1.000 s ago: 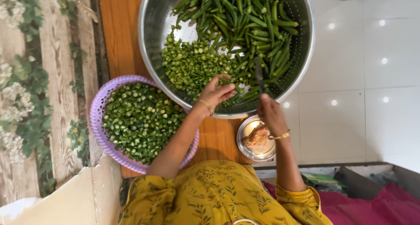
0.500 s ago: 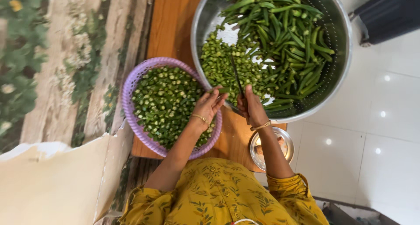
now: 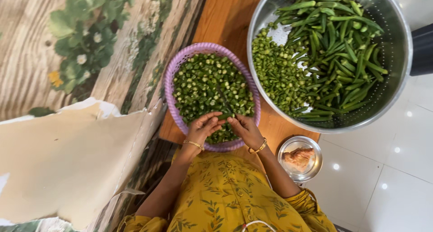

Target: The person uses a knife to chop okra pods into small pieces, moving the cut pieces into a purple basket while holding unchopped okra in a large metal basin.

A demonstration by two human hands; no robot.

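Both hands are now working over the near rim of the round purple plastic basket (image 3: 180,63), having come across from the big steel bowl where they were a moment ago. The right hand (image 3: 246,130) is closing around the handle of a dark-bladed knife (image 3: 224,100), the blade pointing away over the basket. The left hand (image 3: 201,129) is pinching a short green okra piece (image 3: 224,117) against the blade, fingers curled. The cutting is now happening directly over the basket, so the slices are dropping onto the heap of sliced okra rounds (image 3: 203,85) already filling it.

Beyond the basket, toward the far right corner of the orange wooden board (image 3: 221,20), the wide perforated steel bowl (image 3: 397,47) is holding whole okra pods (image 3: 343,56) beside more cut pieces. At the board's near right edge a small steel dish (image 3: 315,166) is holding something pale brown that I cannot identify.

The knife handle is hiding inside the right palm, and the okra piece is barely showing between the fingertips. The bowl's far rim is cut off.
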